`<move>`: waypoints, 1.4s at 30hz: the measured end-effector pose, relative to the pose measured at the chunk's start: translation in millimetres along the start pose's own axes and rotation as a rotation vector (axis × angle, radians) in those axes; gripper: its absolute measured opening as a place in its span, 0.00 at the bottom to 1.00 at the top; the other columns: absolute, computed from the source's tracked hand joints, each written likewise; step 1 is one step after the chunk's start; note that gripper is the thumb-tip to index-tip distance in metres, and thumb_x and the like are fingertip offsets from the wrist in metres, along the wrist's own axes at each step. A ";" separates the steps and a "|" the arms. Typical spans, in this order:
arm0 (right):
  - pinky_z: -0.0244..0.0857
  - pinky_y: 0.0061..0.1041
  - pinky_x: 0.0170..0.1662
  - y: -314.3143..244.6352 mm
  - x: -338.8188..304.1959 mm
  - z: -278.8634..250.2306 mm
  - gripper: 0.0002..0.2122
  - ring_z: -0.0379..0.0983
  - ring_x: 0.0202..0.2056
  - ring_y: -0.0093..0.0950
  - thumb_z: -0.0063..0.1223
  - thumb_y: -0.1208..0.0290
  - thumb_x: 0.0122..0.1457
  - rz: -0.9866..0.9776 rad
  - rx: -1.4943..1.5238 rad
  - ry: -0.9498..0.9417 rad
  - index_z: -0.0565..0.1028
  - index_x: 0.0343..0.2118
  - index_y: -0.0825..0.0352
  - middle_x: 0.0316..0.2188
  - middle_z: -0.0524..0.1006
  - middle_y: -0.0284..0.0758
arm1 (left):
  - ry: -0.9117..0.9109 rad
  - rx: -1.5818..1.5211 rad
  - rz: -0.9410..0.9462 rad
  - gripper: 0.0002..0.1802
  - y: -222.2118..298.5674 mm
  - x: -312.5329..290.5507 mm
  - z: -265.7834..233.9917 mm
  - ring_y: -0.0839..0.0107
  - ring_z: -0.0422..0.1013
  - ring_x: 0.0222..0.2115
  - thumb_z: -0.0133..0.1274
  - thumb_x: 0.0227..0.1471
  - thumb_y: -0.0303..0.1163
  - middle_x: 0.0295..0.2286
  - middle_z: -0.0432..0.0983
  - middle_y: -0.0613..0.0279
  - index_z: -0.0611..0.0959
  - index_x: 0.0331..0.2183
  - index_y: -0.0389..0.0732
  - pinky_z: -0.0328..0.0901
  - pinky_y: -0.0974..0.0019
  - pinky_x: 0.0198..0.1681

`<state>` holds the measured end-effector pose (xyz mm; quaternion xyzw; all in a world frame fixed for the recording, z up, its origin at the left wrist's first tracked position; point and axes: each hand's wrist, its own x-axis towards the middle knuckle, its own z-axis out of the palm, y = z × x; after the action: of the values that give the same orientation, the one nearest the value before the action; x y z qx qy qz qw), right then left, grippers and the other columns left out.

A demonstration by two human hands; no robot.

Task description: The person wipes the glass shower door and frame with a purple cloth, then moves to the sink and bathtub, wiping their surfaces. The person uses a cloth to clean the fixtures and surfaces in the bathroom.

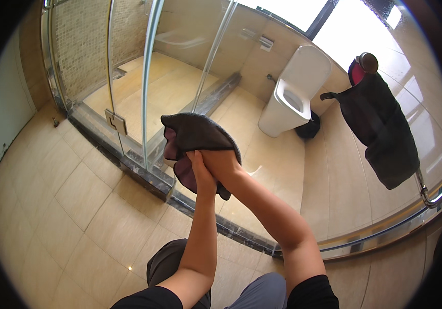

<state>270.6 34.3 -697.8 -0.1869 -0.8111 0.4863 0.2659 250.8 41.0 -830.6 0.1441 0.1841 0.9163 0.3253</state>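
Along the left, could bump the glass shower door (128, 82) or catch a foot on the dark stone sill (141, 177) by watching only the dark cloth (200, 133). At centre, up above the sill, holding that cloth between left hand (203, 175) and right hand (224, 162), with fingers largely hidden; cannot tell how tightly closed. Could lose it through a slack hold. Farther right, might foul a loose flap on the open toilet (272, 114), or, reaching wide, dislodge the second dark cloth (385, 131) from the metal rail (430, 201).
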 end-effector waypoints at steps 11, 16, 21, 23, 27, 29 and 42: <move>0.63 0.26 0.52 0.0 -36.6 -58.8 0.14 0.70 0.47 0.27 0.53 0.64 0.61 -0.366 -0.759 0.339 0.75 0.48 0.61 0.43 0.76 0.34 | -0.315 0.765 0.291 0.35 5.2 -18.8 50.2 0.47 0.41 0.66 0.32 0.66 0.48 0.65 0.45 0.41 0.56 0.64 0.32 0.32 0.51 0.68; 0.49 0.35 0.67 11.0 -98.6 -106.5 0.25 0.60 0.63 0.32 0.51 0.62 0.58 -0.549 -1.290 0.493 0.68 0.60 0.62 0.61 0.67 0.35 | -0.583 0.945 0.432 0.34 -11.6 -60.0 83.1 0.40 0.39 0.66 0.36 0.64 0.46 0.63 0.50 0.36 0.62 0.61 0.30 0.27 0.42 0.67; 0.54 0.36 0.64 21.6 -182.8 -154.2 0.25 0.63 0.61 0.37 0.57 0.60 0.54 -0.163 -0.626 0.559 0.71 0.57 0.58 0.58 0.70 0.36 | -0.760 1.045 0.623 0.31 -35.7 -121.9 123.5 0.39 0.49 0.63 0.41 0.62 0.45 0.60 0.57 0.36 0.67 0.58 0.31 0.39 0.41 0.62; 0.57 0.37 0.62 27.2 -216.0 -169.6 0.23 0.66 0.58 0.37 0.57 0.61 0.55 -0.284 -0.675 0.688 0.73 0.55 0.59 0.55 0.73 0.36 | -0.858 1.060 0.622 0.30 -45.9 -147.0 137.9 0.40 0.56 0.59 0.44 0.60 0.44 0.56 0.63 0.36 0.70 0.55 0.31 0.46 0.41 0.60; 0.61 0.38 0.59 47.1 -277.3 -201.8 0.18 0.70 0.53 0.38 0.57 0.63 0.55 -0.373 -0.658 0.948 0.76 0.49 0.60 0.49 0.77 0.36 | -1.064 0.977 0.545 0.25 -70.1 -199.9 171.0 0.41 0.69 0.44 0.50 0.57 0.43 0.42 0.74 0.38 0.77 0.46 0.32 0.61 0.42 0.48; 0.63 0.39 0.57 59.8 -309.7 -223.7 0.16 0.72 0.50 0.39 0.57 0.64 0.55 -0.333 -0.880 1.077 0.77 0.46 0.61 0.45 0.78 0.37 | -1.148 1.001 0.543 0.22 -88.0 -226.8 190.8 0.42 0.73 0.37 0.51 0.56 0.43 0.36 0.76 0.39 0.79 0.42 0.33 0.65 0.43 0.42; 0.63 0.34 0.57 156.2 -468.2 -259.3 0.30 0.68 0.51 0.36 0.63 0.69 0.50 0.095 -0.639 1.747 0.66 0.57 0.66 0.52 0.70 0.39 | -1.867 1.421 0.880 0.24 -256.0 -391.3 192.4 0.39 0.61 0.55 0.43 0.63 0.39 0.58 0.64 0.47 0.68 0.58 0.45 0.47 0.17 0.48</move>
<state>805.8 21.5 -853.4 -0.5839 -0.4101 -0.0630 0.6978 755.9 18.4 -826.0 0.9301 0.2730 0.1936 -0.1514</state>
